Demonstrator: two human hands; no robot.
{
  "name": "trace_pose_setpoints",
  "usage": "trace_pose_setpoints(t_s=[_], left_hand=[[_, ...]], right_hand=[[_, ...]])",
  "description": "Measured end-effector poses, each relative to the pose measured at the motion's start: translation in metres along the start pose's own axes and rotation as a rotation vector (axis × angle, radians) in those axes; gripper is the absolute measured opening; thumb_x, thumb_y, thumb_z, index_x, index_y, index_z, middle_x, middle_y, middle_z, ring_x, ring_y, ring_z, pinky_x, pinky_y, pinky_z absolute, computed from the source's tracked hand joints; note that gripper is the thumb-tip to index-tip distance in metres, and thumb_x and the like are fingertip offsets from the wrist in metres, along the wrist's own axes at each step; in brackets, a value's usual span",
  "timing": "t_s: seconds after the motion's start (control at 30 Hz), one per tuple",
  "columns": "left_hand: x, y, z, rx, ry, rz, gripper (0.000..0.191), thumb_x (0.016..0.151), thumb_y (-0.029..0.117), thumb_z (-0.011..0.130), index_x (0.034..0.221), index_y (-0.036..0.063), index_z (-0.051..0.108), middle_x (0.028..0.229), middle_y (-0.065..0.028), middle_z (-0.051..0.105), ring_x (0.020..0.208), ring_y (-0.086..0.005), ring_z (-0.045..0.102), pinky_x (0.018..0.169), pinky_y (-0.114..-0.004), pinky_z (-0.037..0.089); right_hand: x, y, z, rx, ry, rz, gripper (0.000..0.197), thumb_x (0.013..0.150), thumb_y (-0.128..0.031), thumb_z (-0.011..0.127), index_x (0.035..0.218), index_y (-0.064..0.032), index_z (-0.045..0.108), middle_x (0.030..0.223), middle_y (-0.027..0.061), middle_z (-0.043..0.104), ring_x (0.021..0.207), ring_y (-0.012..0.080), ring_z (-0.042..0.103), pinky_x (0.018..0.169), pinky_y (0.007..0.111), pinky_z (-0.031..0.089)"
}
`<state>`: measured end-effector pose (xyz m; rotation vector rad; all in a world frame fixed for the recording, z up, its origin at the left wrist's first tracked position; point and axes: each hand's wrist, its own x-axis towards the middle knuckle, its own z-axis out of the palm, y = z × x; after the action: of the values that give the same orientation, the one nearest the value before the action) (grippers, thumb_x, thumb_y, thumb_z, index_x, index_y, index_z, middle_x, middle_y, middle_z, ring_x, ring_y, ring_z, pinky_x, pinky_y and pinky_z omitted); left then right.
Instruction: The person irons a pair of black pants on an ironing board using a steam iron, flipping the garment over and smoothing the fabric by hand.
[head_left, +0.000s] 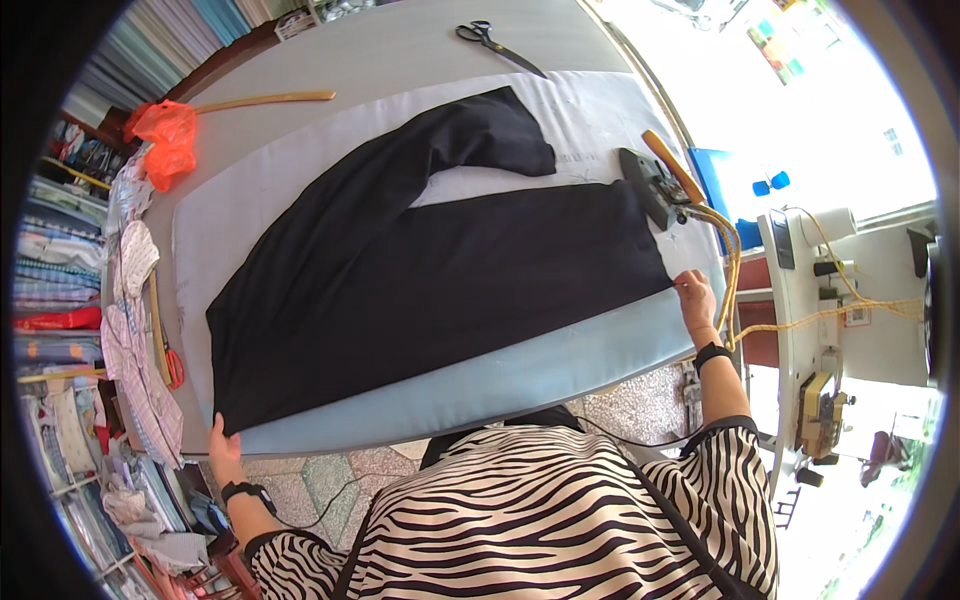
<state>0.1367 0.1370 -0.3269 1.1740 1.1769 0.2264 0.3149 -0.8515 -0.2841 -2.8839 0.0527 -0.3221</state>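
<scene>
A black pair of trousers (450, 277) lies spread across a padded table with a pale cloth cover (480, 382). One leg runs straight along the near side; the other is bent away toward the far side. My left hand (224, 448) grips the near left corner of the garment at its wide end. At the near leg's end, on the right, my right hand (696, 297) pinches the corner of the fabric between thumb and fingers. An electric iron (651, 187) with a wooden-coloured handle stands just past that leg end, close to the cloth.
Large black-handled scissors (501, 49) lie at the far side. A wooden stick (266, 100) and orange plastic bag (169, 142) sit far left, red-handled scissors (174, 367) nearer. Yellow cords (731, 277) trail from the iron. A sewing machine (819, 416) stands right; fabric shelves (60, 277) line the left.
</scene>
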Motion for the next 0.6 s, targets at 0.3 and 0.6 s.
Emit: trace_pose_setpoints(t_s=[0.3,0.6], left_hand=[[0.028,-0.020,-0.055,0.350,0.366,0.015,0.031,0.088,0.033,0.072,0.094,0.0042,0.062,0.085,-0.0057,0.063,0.072,-0.0184,0.058,0.058,-0.037,0.042],[-0.094,0.003,0.208,1.361,0.443,1.182,0.062,0.083,0.022,0.070,0.137,0.0047,0.045,0.134,-0.0246,0.050,0.126,-0.0425,0.045,0.104,-0.051,0.037]], right_hand=[[-0.033,-0.008,-0.006,0.038,-0.133,-0.056,0.001,0.083,-0.011,0.064,0.083,-0.0119,0.064,0.085,0.0071,0.061,0.089,0.0299,0.061,0.076,0.040,0.049],[0.035,-0.042,0.035,0.327,-0.032,0.428,0.029,0.079,-0.032,0.073,0.087,-0.0041,0.069,0.082,0.0138,0.067,0.076,0.0278,0.066,0.070,0.039,0.051]])
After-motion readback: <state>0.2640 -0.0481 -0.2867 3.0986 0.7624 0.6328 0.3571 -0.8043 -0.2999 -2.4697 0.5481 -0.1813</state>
